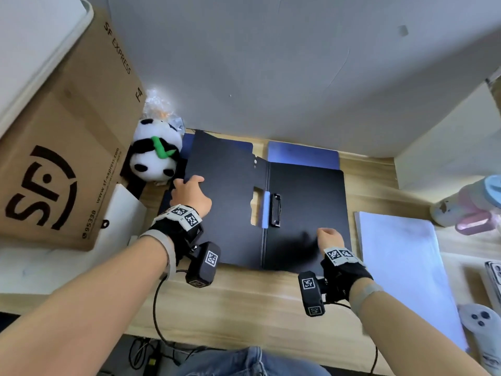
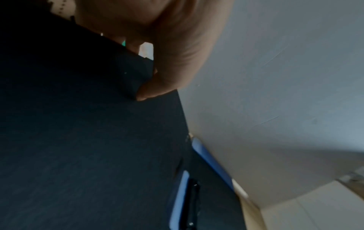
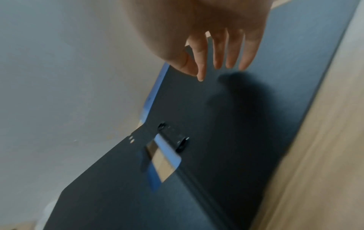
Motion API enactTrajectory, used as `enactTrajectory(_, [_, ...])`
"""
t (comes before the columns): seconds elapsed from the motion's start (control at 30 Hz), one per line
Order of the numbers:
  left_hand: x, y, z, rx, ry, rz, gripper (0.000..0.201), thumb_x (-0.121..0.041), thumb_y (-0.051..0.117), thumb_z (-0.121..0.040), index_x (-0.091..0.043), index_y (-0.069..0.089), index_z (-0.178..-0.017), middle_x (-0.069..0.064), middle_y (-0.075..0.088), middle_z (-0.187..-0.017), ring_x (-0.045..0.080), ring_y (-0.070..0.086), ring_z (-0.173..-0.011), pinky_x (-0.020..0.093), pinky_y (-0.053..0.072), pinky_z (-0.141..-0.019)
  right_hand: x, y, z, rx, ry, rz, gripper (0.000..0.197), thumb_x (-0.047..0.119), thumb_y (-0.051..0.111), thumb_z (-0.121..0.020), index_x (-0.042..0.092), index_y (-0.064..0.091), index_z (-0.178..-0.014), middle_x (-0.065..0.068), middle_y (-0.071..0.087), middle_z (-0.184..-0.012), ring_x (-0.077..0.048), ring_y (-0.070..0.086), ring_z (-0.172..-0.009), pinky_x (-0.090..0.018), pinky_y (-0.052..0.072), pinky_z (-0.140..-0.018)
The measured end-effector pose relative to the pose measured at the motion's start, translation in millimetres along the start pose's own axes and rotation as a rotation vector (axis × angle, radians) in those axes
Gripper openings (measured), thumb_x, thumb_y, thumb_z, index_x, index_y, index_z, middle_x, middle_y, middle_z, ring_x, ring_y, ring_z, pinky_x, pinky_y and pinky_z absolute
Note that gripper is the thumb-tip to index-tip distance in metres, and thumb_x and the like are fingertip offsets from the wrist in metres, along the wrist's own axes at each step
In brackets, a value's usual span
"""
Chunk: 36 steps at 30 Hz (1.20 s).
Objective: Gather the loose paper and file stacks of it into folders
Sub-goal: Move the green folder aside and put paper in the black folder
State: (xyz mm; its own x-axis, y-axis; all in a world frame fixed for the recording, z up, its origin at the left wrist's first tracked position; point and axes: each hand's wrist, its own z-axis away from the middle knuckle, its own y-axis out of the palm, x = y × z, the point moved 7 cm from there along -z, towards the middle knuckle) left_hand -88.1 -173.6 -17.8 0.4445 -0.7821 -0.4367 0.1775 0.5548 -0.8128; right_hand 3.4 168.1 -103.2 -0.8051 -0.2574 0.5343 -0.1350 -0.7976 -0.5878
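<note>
Matte black folder [image 1: 298, 213], opened flat on wood-grain worktop [image 1: 244, 299]; left hand [image 1: 189, 196] pinches its cover edge; right hand [image 1: 329, 237] fingers [image 3: 220, 51] straight, loose above it.

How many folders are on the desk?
2 for sure: the open black folder in the middle, its left flap held by the left hand, and a blue folder behind it. More blue under the flap may be another.

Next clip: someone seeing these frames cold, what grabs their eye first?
The open black folder spread across the middle of the wooden desk, its left cover gripped at the edge by the left hand while the right hand hovers over the right half. Then the panda plush at its far-left corner, and the white paper stack to its right.
</note>
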Motion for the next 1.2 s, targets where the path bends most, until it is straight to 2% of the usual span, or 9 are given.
enactTrajectory(0.13, [14, 15, -10, -0.038, -0.046, -0.046, 0.056, -0.005, 0.056, -0.080, -0.029, 0.050, -0.130, 0.014, 0.035, -0.139, 0.038, 0.042, -0.124, 0.044, 0.038, -0.104, -36, -37, -12, -0.149, 0.105, 0.168, 0.036, 0.009, 0.044, -0.082, 0.010, 0.068, -0.109, -0.023, 0.058, -0.120, -0.038, 0.057, -0.109, -0.036, 0.044, -0.094])
enactTrajectory(0.33, [33, 41, -21, 0.002, -0.142, -0.067, 0.058, -0.004, 0.056, -0.077, -0.030, 0.050, -0.129, 0.019, 0.036, -0.139, 0.039, 0.035, -0.127, 0.045, 0.034, -0.107, -84, -50, -41, -0.128, 0.153, 0.227, 0.038, 0.018, 0.048, -0.075, 0.007, 0.066, -0.106, -0.023, 0.061, -0.114, -0.038, 0.060, -0.103, -0.036, 0.047, -0.089])
enactTrajectory(0.57, [48, 56, -12, -0.090, -0.204, -0.044, 0.050, 0.001, 0.055, -0.076, -0.025, 0.055, -0.117, 0.018, 0.035, -0.140, 0.039, 0.033, -0.127, 0.049, 0.035, -0.104, -106, -63, -31, -0.056, 0.195, 0.237, 0.006, 0.011, 0.045, -0.079, 0.013, 0.044, -0.073, -0.009, 0.043, -0.078, -0.026, 0.038, -0.073, -0.025, 0.029, -0.054])
enactTrajectory(0.7, [51, 63, -2, -0.105, -0.257, -0.047, 0.049, 0.001, 0.056, -0.077, -0.021, 0.054, -0.121, 0.018, 0.032, -0.142, 0.040, 0.032, -0.128, 0.045, 0.030, -0.107, -117, -65, -34, -0.022, 0.156, 0.315, 0.011, 0.016, 0.045, -0.084, 0.009, 0.048, -0.076, -0.010, 0.047, -0.077, -0.028, 0.044, -0.075, -0.025, 0.032, -0.060])
enactTrajectory(0.87, [37, 77, 20, -0.108, -0.302, -0.093, 0.056, -0.005, 0.060, -0.077, -0.017, 0.047, -0.130, 0.014, 0.017, -0.152, 0.039, 0.023, -0.136, 0.048, 0.022, -0.114, -116, -76, -38, 0.001, 0.095, 0.232, 0.018, 0.011, 0.044, -0.083, 0.012, 0.045, -0.066, -0.002, 0.038, -0.058, -0.025, 0.039, -0.066, -0.024, 0.028, -0.049])
enactTrajectory(0.93, [11, 87, 27, -0.116, -0.188, -0.116, 0.054, -0.009, 0.060, -0.078, -0.019, 0.048, -0.130, 0.011, 0.019, -0.152, 0.035, 0.022, -0.138, 0.048, 0.021, -0.115, -113, -87, -40, -0.023, 0.083, 0.170, 0.018, 0.013, 0.045, -0.084, 0.008, 0.062, -0.090, -0.006, 0.054, -0.075, -0.028, 0.052, -0.076, -0.024, 0.038, -0.064])
enactTrajectory(1.0, [-21, 101, 35, -0.094, -0.079, -0.109, 0.050, -0.011, 0.058, -0.080, -0.020, 0.051, -0.128, 0.009, 0.026, -0.148, 0.034, 0.028, -0.136, 0.047, 0.026, -0.111, -112, -105, -46, -0.082, 0.086, 0.120, 0.029, 0.014, 0.046, -0.088, 0.006, 0.059, -0.113, -0.013, 0.062, -0.105, -0.030, 0.058, -0.105, -0.027, 0.040, -0.082])
enactTrajectory(1.07, [-56, 123, 45, -0.024, -0.007, -0.046, 0.044, -0.010, 0.054, -0.082, -0.020, 0.055, -0.125, 0.009, 0.034, -0.142, 0.034, 0.036, -0.129, 0.043, 0.035, -0.105, -114, -127, -55, -0.138, 0.079, 0.075, 0.033, 0.014, 0.046, -0.090, 0.006, 0.054, -0.121, -0.013, 0.060, -0.123, -0.031, 0.055, -0.116, -0.031, 0.041, -0.092])
enactTrajectory(1.2, [-128, 179, 72, 0.185, 0.117, 0.112, 0.033, -0.010, 0.051, -0.085, -0.015, 0.064, -0.115, 0.014, 0.058, -0.126, 0.032, 0.059, -0.111, 0.035, 0.046, -0.099, -126, -175, -82, -0.271, 0.085, 0.022, 0.034, 0.012, 0.051, -0.087, 0.007, 0.054, -0.121, -0.014, 0.056, -0.129, -0.033, 0.053, -0.118, -0.036, 0.041, -0.096])
